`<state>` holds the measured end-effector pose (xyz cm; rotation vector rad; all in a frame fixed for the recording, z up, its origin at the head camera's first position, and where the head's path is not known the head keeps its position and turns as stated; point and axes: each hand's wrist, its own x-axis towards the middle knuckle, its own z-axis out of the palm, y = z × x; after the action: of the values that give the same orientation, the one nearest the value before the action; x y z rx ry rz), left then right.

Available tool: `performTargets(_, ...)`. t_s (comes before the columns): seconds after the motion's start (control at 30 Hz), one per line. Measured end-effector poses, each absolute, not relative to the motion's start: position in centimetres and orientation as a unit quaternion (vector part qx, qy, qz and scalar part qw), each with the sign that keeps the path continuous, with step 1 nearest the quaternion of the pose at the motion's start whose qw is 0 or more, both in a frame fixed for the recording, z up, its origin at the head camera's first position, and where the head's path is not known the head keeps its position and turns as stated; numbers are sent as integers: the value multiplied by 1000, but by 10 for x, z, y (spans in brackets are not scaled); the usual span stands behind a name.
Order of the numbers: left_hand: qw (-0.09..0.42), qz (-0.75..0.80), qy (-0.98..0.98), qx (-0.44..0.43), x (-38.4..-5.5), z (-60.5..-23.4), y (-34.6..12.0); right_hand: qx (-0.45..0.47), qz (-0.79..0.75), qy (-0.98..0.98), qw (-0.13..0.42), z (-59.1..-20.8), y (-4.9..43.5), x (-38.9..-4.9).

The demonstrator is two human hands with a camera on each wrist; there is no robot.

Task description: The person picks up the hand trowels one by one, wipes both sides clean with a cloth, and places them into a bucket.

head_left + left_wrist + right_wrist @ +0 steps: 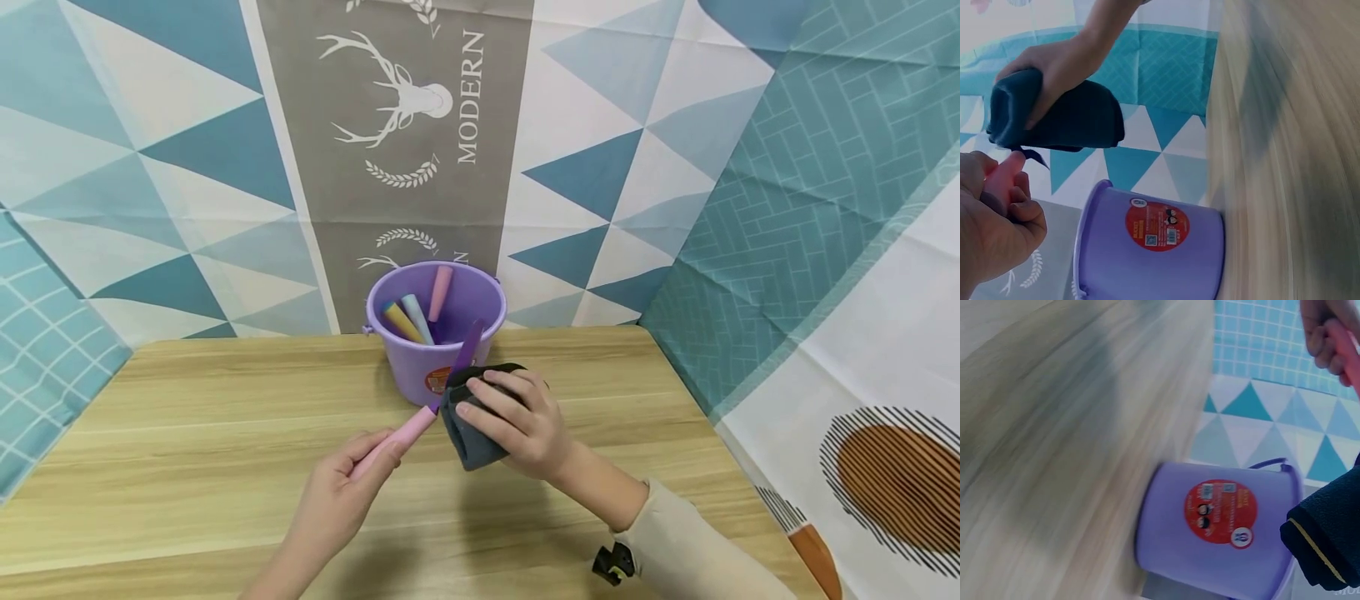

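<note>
My left hand [341, 487] grips the pink handle of a knife [408, 429] whose purple blade points up and away. With my right hand [528, 425] I hold a folded dark grey-blue cloth [472, 437] against the blade. The cloth covers the middle of the blade, and the purple tip shows above it. In the left wrist view the cloth [1085, 115] is wrapped close above the handle, with only a bit of dark blade between them. Both hands are raised over the table, in front of a purple bucket [401, 362].
The bucket stands at the back of the wood-grain table [225, 450]. Inside it lean a pink handle [441, 292], a light blue handle [416, 317] and a yellow one [402, 322]. Patterned fabric [592, 167] hangs behind the table and along its sides.
</note>
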<state>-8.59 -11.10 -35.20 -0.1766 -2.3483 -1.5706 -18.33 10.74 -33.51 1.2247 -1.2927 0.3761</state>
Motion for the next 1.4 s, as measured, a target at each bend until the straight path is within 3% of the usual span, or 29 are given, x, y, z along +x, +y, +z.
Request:
performTargets(0.2,129,-565,-814,-33,-89,-348,-115,555,121,-560,603,-344,112,-186)
performTargets(0.47,196,-562,-803,-29,-91,-342,-118,561,109,-582,579,-355,125,-192)
performTargets(0.73,231,-540,-809,-11,-95,-339,-121,550,58,-662,506,-370,141,-194)
performTargets(1.03,159,-508,-846,34,-104,-330,-133,551,4,-728,408,-381,150,-193)
performTargets(1.4,108,-474,-874,17,-117,-322,-140,555,-40,-737,383,-391,153,-192)
